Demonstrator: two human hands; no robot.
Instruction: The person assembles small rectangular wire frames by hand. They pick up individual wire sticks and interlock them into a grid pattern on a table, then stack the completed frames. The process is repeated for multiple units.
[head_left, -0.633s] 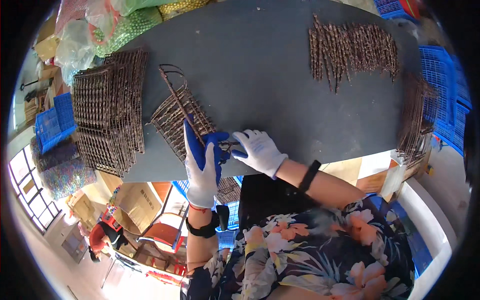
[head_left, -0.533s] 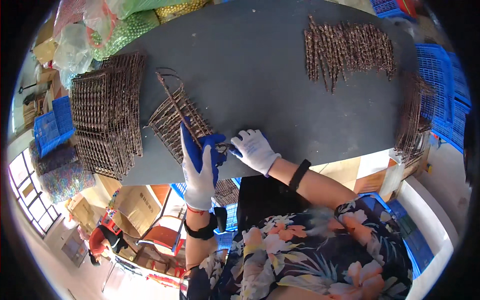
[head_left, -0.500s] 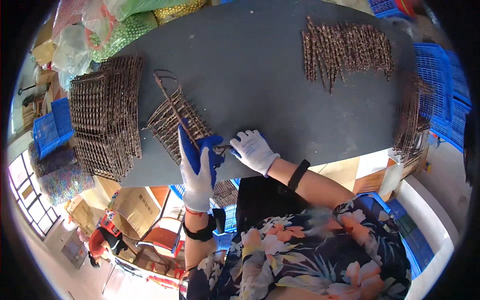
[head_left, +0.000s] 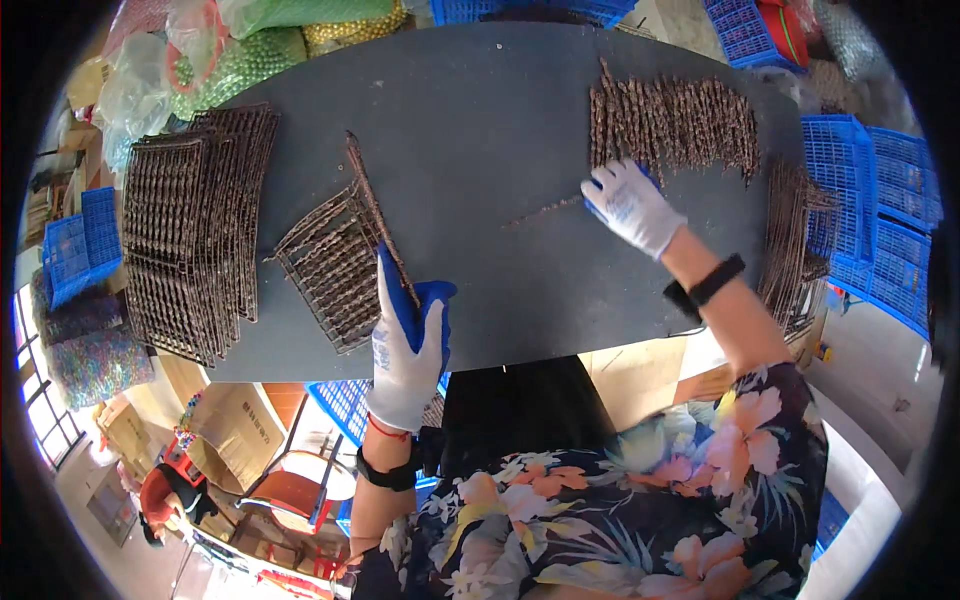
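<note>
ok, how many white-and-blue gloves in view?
2: one on the left hand, holding a brown rod; one on the right hand, holding a thin brown strand. Any on the background person can't be made out.

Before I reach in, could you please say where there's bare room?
On the dark grey table, bare patches lie beyond and nearer than the thin brown stick in the white-gloved right hand, right of the knobbly brown rod. Stacked brown lattice frames crowd the left end; a row of knobbly brown sticks, the upper right.
</note>
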